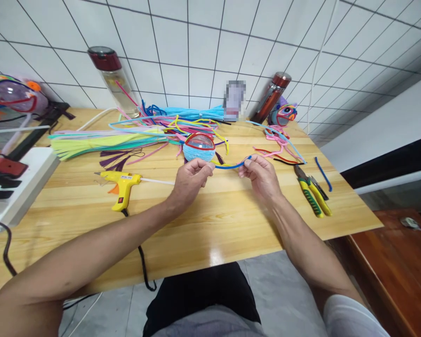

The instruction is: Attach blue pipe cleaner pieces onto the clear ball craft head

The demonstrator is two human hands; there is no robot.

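Note:
A dark blue pipe cleaner (229, 166) is stretched between my two hands and sags slightly in the middle. My left hand (195, 177) pinches its left end, and my right hand (259, 174) pinches the right end between thumb and fingers. Just behind my left hand sits a clear ball (199, 147) wrapped in light blue below, with a red band around its upper part. A yellow pipe cleaner lies behind the blue one, partly hidden.
Left of my hands lies a yellow glue gun (125, 187) with a black cord. Pliers (312, 192) and a short blue piece (323, 174) lie right. Bundled pipe cleaners (107, 142), a glass bottle (114, 82) and a red flask (272, 98) stand or lie toward the wall.

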